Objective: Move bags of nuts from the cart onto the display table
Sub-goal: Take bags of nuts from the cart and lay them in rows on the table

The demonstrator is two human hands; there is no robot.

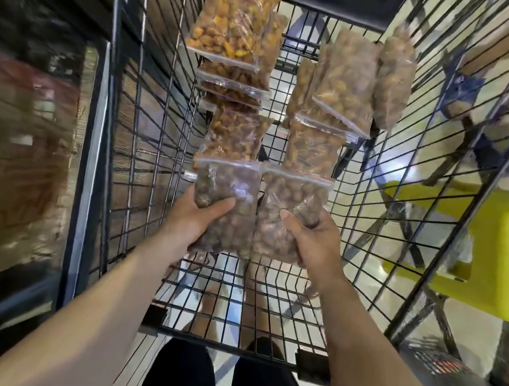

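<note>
I look down into a black wire cart (142,125). My left hand (199,219) grips a clear zip bag of dark brown nuts (227,184), thumb on top. Beside it my right hand (311,237) grips a second clear bag of lighter brown nuts (292,199). Both bags are held side by side above the cart floor. Farther in, a stack of bags with golden-brown nuts (236,19) lies at the left. A pile of tan nut bags (348,80) sits at the right, one of them leaning on the right wall. The display table is not in view.
A dark glass-fronted cabinet (22,152) stands close along the cart's left side. A yellow stool or bin (508,251) sits outside the right wall. The cart's wire walls hem in both sides. My legs in black trousers (179,380) show below the cart's near edge.
</note>
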